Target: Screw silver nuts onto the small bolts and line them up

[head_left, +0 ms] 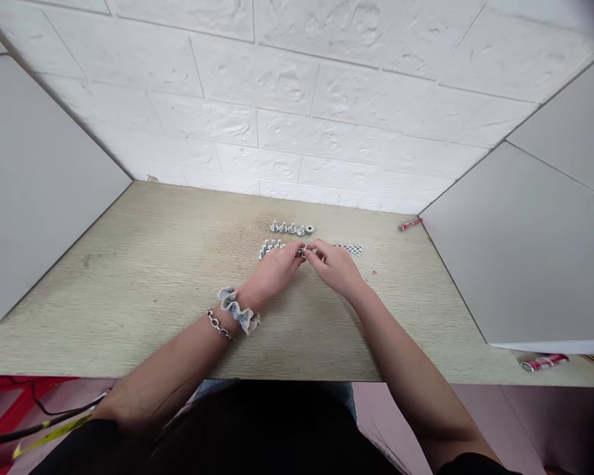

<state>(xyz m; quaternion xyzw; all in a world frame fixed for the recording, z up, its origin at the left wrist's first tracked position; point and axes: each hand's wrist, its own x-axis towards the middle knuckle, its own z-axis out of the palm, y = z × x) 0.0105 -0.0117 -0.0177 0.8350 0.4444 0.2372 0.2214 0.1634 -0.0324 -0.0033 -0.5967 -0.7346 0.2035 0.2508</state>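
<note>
left grip [276, 269] | right grip [337, 265] | metal fastener [301, 252] held between | bolts [292, 228] beyond

Bolt row [292, 228] on table [178, 264], bolt cluster [272, 245] before it, nuts [354, 249] right, wall [228, 119] behind

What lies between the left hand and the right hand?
The head view shows a small metal part held between the left hand and the right hand; its exact shape is unclear.
</note>
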